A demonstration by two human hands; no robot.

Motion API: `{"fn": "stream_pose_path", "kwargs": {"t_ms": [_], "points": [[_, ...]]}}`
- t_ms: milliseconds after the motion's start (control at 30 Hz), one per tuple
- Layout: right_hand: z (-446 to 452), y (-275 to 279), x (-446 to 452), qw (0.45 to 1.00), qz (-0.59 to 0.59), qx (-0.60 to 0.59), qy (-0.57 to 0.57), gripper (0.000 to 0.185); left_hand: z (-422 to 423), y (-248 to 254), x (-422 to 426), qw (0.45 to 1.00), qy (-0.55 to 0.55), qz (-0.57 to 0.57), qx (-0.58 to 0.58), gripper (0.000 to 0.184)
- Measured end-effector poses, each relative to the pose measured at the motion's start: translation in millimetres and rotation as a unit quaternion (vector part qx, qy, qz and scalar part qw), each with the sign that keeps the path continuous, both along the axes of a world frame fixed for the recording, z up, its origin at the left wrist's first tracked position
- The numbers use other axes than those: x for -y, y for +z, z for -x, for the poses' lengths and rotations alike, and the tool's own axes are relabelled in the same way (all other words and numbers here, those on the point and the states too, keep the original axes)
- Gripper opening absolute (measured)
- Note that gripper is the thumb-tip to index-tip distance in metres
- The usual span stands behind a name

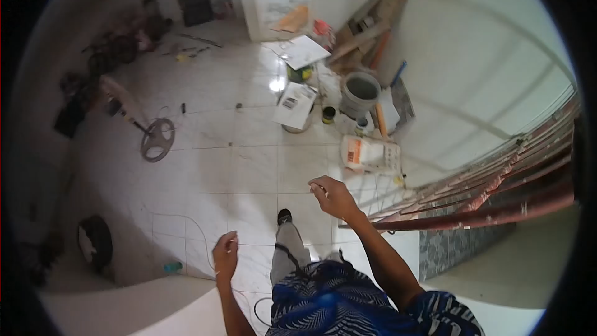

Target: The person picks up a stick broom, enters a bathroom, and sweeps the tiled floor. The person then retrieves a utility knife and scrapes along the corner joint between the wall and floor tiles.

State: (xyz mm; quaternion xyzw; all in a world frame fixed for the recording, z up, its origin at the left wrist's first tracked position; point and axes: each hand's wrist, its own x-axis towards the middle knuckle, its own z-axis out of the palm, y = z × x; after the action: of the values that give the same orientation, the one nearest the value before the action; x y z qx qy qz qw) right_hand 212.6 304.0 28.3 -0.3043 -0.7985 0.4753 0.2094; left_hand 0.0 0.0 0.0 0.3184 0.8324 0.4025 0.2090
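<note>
My left hand (pixel 226 255) hangs over the tiled floor at the lower middle, its fingers loosely bent and apart, with nothing visible in it. Farther forward, on the right, my right hand (pixel 334 196) is held out over the tiles. Its fingers curl loosely, a gap shows by the thumb, and I see no object there. Neither hand touches anything. Nearest to the right hand are a white bag with orange print (pixel 371 154) and a reddish railing (pixel 472 216). One shoe (pixel 284 216) shows on the floor between the hands.
A grey bucket (pixel 360 94), a small dark jar (pixel 328 114) and a container topped by a white sheet (pixel 295 105) stand ahead. Boards (pixel 373 22) lean on the wall. A tool with a round guard (pixel 157 140) lies left. A thin cable (pixel 198 227) crosses the floor.
</note>
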Motion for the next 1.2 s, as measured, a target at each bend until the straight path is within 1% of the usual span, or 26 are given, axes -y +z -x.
{"fn": "stream_pose_path", "kwargs": {"t_ms": [33, 67, 100, 133, 167, 200, 233, 267, 300, 333, 433, 467, 533, 600, 700, 733, 767, 800, 867, 900, 933, 967, 1000, 1067, 1167, 1200], "points": [[-21.0, -34.5, 17.2, 0.997, -0.002, 0.072, -0.007, 0.028, -14.3, -23.0, 19.3, 0.998, -0.049, 0.034, -0.019, 0.023], [-42.8, -65.1, 33.8, 0.99, -0.006, 0.14, -0.014, 0.028, -27.3, -42.6, 40.4, 0.991, -0.085, 0.097, 0.041, 0.023], [1.9, -109.1, -76.8, 0.986, -0.02, 0.163, -0.042, 0.028, 32.5, -92.6, -72.4, 0.98, -0.125, 0.121, 0.092, 0.023], [23.4, -143.8, -107.6, 0.985, -0.029, 0.153, -0.071, 0.028, 76.1, -107.0, -111.7, 0.975, -0.167, 0.12, 0.079, 0.024], [8.8, -172.3, -103.7, 0.981, -0.008, 0.172, -0.093, 0.029, 85.5, -115.7, -118.3, 0.962, -0.208, 0.145, 0.099, 0.025], [2.6, -189.8, -91.6, 0.974, -0.025, 0.212, -0.081, 0.027, 103.2, -111.3, -119.0, 0.947, -0.246, 0.177, 0.11, 0.027], [-13.0, -215.1, -102.8, 0.964, -0.064, 0.247, -0.071, 0.026, 121.2, -132.0, -133.7, 0.941, -0.248, 0.176, 0.152, 0.026], [-37.7, -255.0, -100.5, 0.965, 0.049, 0.214, -0.144, 0.025, 131.1, -159.1, -140.4, 0.931, -0.247, 0.177, 0.202, 0.026], [-62.3, -277.5, -95.4, 0.956, 0.091, 0.227, -0.16, 0.023, 139.9, -177.0, -141.3, 0.918, -0.243, 0.182, 0.256, 0.026], [-86.4, -298.6, -90.6, 0.946, 0.132, 0.239, -0.177, 0.022, 154.7, -176.1, -156.0, 0.905, -0.186, 0.226, 0.31, 0.027], [-94.8, -287.5, -111.1, 0.935, -0.106, 0.331, -0.067, 0.02, 202.3, -198.1, -182.5, 0.915, -0.022, 0.244, 0.322, 0.026], [-100.3, -284.5, -119.4, 0.914, -0.207, 0.347, -0.027, 0.02, 214.2, -204.4, -186.4, 0.899, -0.014, 0.236, 0.367, 0.026], [-117.0, -365.0, -126.1, 0.954, 0.021, 0.216, -0.207, 0.019, 239.2, -206.0, -200.8, 0.865, 0.005, 0.219, 0.451, 0.027], [-113.1, -343.5, -159.2, 0.916, -0.119, 0.368, -0.108, 0.017, 238.4, -202.9, -224.8, 0.861, 0.019, 0.232, 0.453, 0.027], [-115.9, -391.0, -202.5, 0.953, 0.042, 0.264, -0.144, 0.029, 227.3, -182.2, -282.7, 0.872, 0.051, 0.263, 0.41, 0.029], [-110.4, -379.0, -237.0, 0.871, -0.079, 0.484, -0.002, 0.035, 225.6, -189.4, -304.4, 0.87, 0.029, 0.291, 0.396, 0.029], [-108.4, -376.3, -263.0, 0.911, 0.008, 0.402, -0.086, 0.033, 228.3, -193.8, -319.8, 0.885, -0.021, 0.267, 0.381, 0.028], [-110.5, -410.3, -271.2, 0.93, 0.1, 0.31, -0.169, 0.031, 225.1, -185.6, -332.4, 0.895, -0.071, 0.249, 0.363, 0.027], [-112.5, -411.6, -325.3, 0.939, -0.002, 0.307, -0.155, 0.028, 210.9, -188.3, -385.3, 0.905, -0.185, 0.194, 0.329, 0.026], [-114.9, -379.1, -351.4, 0.901, -0.179, 0.393, -0.043, 0.028, 203.8, -183.6, -411.8, 0.903, -0.212, 0.225, 0.297, 0.027], [-101.5, -345.2, -376.7, 0.919, 0.144, 0.261, -0.259, 0.026, 194.6, -174.8, -441.5, 0.899, -0.239, 0.254, 0.264, 0.028], [-87.8, -316.4, -404.9, 0.781, 0.438, 0.086, -0.437, 0.026, 183.2, -161.7, -474.1, 0.892, -0.266, 0.282, 0.231, 0.029], [-79.5, -291.1, -430.0, 0.781, 0.432, 0.082, -0.444, 0.027, 187.3, -172.2, -499.8, 0.892, -0.308, 0.252, 0.214, 0.03], [-73.4, -261.1, -475.2, 0.78, 0.418, 0.073, -0.46, 0.03, 173.4, -153.9, -571.8, 0.874, -0.108, 0.298, 0.368, 0.033], [-86.7, -265.1, -475.4, 0.757, 0.421, 0.053, -0.498, 0.032, 182.3, -184.6, -639.6, 0.846, -0.128, 0.333, 0.395, 0.034], [-91.2, -267.3, -475.2, 0.774, 0.393, 0.09, -0.489, 0.033, 181.0, -192.4, -671.3, 0.846, -0.158, 0.341, 0.378, 0.034]]}}
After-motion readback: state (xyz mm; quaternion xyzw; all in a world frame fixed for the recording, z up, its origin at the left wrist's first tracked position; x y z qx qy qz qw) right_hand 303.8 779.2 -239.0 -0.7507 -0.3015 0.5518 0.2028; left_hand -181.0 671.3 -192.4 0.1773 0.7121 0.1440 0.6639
